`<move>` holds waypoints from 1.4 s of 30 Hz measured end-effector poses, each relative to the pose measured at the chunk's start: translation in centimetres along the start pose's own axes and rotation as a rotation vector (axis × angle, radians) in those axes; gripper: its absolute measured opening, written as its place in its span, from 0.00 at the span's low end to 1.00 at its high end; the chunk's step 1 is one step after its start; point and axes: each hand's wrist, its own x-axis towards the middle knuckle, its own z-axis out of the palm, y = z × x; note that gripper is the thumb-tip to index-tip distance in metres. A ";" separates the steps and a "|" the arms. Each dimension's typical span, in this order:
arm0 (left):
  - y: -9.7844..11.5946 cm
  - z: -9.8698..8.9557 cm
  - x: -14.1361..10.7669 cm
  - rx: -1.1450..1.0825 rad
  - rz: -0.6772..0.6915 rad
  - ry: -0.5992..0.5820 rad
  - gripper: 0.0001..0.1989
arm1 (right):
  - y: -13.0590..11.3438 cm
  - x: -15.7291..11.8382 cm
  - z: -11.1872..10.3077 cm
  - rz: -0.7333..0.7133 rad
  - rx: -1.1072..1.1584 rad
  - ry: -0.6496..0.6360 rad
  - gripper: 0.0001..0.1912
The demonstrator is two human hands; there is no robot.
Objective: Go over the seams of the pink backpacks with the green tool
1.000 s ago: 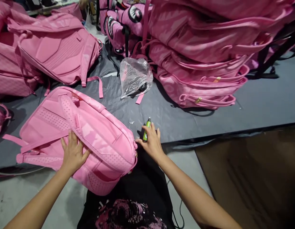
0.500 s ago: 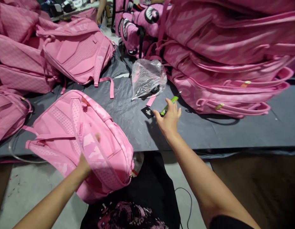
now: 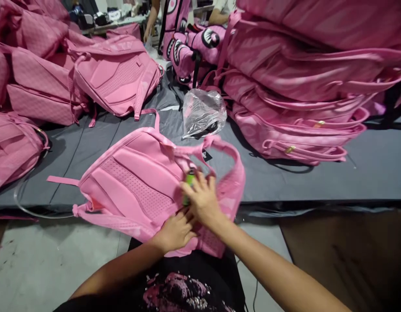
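Observation:
A pink backpack (image 3: 132,169) lies tilted at the table's near edge with its padded back panel up. Low on the bag, my left hand (image 3: 175,232) has its fingers bent onto the fabric, gripping it near the base of a strap. Close beside it is my right hand (image 3: 204,200), its fingers curled round a small green-handled tool (image 3: 189,177). That tool's tip is hidden; its exact kind cannot be made out. A pink shoulder strap (image 3: 234,173) loops up to the right of my right hand. Part of a black tag (image 3: 206,154) shows through this loop.
A clear plastic bag (image 3: 203,113) with small items sits mid-table. To the right rises a stack of pink backpacks (image 3: 294,99); more pink bags (image 3: 44,86) pile up on the left. Shark-mouth patterned bags (image 3: 200,43) and another person's hand (image 3: 147,34) are at the back.
My right hand has brought the green-handled tool from the table to the backpack, beside my left hand. The backpack has shifted right and turned, and its strap now stands out to the right.

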 end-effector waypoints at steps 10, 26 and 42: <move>-8.8 -14.9 6.1 0.479 0.066 0.430 0.17 | 3.6 -0.9 0.5 0.338 0.328 0.092 0.18; -12.9 -18.2 3.9 0.621 -0.017 0.238 0.23 | 4.4 -0.5 0.0 0.258 0.280 0.115 0.16; -5.6 -11.1 15.5 0.074 0.299 0.276 0.08 | 4.6 -5.1 -6.8 0.573 0.325 0.368 0.16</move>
